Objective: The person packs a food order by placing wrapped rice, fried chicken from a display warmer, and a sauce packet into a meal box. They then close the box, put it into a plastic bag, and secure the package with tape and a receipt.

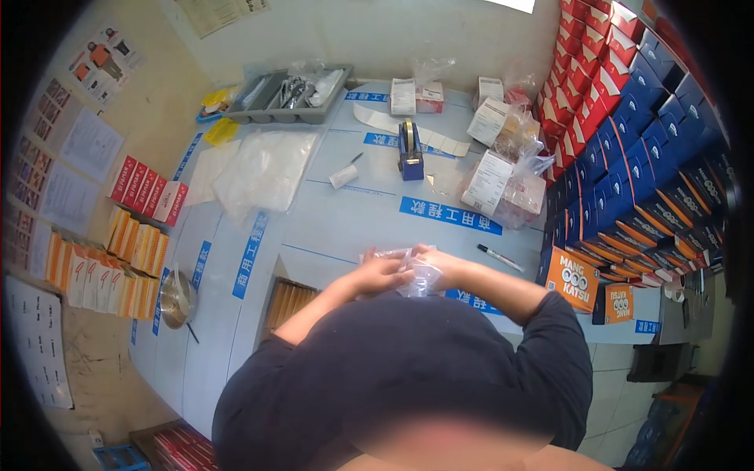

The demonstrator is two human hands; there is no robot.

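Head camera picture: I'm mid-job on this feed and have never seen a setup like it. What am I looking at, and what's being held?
There's no machine here: a person works bare-handed. The only picture comes from a camera on their head, looking forward and down, so the dark top at the bottom is their own.

Their left hand and right hand meet around clear plastic, held between them; each hand's exact grip is hard to make out.

On the table ahead lie a tape dispenser, clear plastic sheets or bags, a grey compartment tray and labelled bagged packages. A marker lies to the right.
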